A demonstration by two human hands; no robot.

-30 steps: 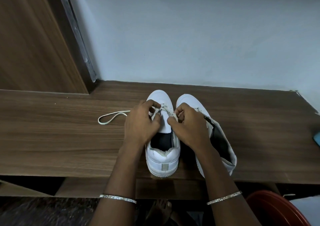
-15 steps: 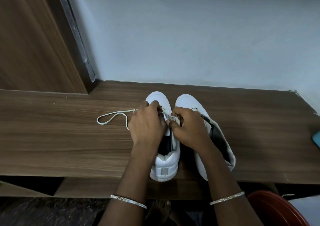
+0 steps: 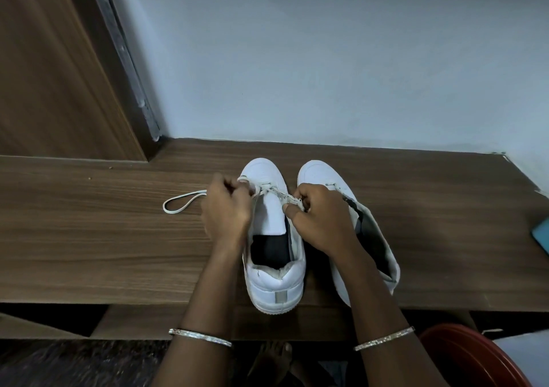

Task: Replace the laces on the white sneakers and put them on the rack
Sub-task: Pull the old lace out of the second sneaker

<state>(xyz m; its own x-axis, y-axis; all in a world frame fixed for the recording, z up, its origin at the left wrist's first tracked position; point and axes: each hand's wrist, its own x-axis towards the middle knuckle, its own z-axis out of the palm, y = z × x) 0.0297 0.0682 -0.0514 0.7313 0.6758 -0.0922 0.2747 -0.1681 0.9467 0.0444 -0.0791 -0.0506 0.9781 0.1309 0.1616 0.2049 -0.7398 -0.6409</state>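
Two white sneakers stand side by side on the wooden shelf top, toes toward the wall. The left sneaker has its tongue exposed and a white lace threaded through its front eyelets. My left hand pinches one end of that lace at the shoe's left side. My right hand pinches the other end over the right eyelets. A loose loop of the lace lies on the wood to the left. The right sneaker is partly hidden under my right forearm.
A wooden door or cabinet panel rises at the back left, and a pale wall runs behind the shelf. A teal object sits at the right edge. A red tub is on the floor at lower right. My bare foot shows below.
My hands closed together over the left sneaker's eyelets half a second ago, then moved apart again, drawing the lace taut. The loose loop on the left shifted slightly.
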